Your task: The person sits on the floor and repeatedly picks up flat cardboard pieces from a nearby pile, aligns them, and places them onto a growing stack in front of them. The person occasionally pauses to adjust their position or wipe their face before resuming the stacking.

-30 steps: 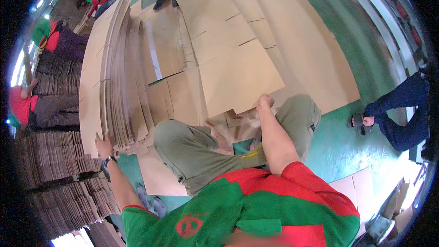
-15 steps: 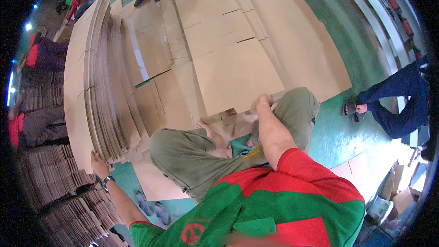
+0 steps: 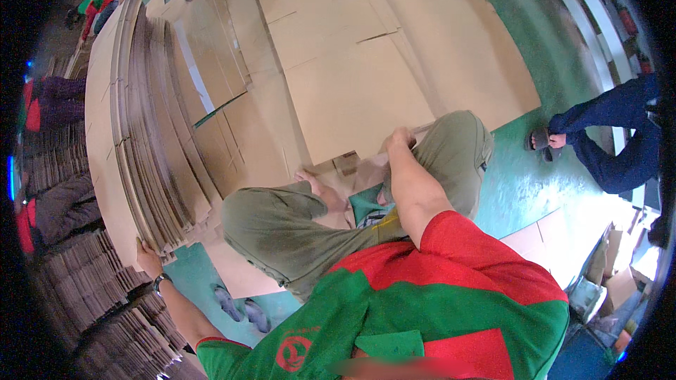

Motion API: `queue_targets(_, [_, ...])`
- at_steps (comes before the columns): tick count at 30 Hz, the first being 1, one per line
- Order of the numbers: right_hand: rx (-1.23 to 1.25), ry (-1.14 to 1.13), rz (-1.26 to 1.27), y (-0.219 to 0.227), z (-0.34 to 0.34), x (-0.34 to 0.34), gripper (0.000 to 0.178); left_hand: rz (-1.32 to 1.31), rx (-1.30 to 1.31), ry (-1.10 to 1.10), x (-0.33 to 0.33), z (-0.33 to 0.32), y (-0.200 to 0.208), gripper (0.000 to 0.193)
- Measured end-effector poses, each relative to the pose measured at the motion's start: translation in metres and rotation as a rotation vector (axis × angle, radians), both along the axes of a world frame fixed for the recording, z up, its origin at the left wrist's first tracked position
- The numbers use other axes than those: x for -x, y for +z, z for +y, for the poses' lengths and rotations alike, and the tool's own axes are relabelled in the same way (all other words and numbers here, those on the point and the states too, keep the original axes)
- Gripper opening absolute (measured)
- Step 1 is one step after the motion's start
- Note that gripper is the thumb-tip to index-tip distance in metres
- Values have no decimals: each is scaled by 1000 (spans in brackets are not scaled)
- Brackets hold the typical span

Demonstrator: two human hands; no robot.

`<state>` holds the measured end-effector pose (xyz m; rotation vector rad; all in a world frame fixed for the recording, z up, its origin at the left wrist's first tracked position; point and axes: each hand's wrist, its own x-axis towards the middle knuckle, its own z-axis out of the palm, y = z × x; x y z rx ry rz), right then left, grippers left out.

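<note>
While the right hand [image 3: 400, 139] is closed, fingers curled, around the near edge of one slotted cardboard sheet [image 3: 359, 98] at the centre of the frame, the left hand [image 3: 148, 259] rests at the lower corner of a cardboard stack [image 3: 102, 119] on the left; its fingers are partly bent, and I cannot tell how firmly they grip. The slotted sheet has two dark slits on its right side and lies over one wider cardboard sheet [image 3: 479, 49], whose curved right edge ends at the green floor [image 3: 507, 162]. The stack's layers are too tightly packed to count.

Room shows as a band of green floor from the upper right down to the middle right, and as a smaller patch between the stack and the knees. Two olive trouser knees [image 3: 458, 141] flank the sheet's near edge. One wristwatch [image 3: 161, 280] circles the left wrist, and two grey slippers [image 3: 241, 308] sit on the floor at lower left. Two navy trouser legs [image 3: 609, 155] of another person stand at far right, well apart from the sheets.
</note>
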<state>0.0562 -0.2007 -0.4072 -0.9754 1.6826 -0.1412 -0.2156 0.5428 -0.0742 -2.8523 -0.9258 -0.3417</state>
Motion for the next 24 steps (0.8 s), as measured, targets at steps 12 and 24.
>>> queue_targets(12, [215, 417, 259, -139, -32, -45, 19, 188, -273, -10, -6, -43, 72, 34])
queue_targets(24, [313, 18, -162, 8, -15, -50, 20, 134, -444, -35, -18, -86, 131, 36])
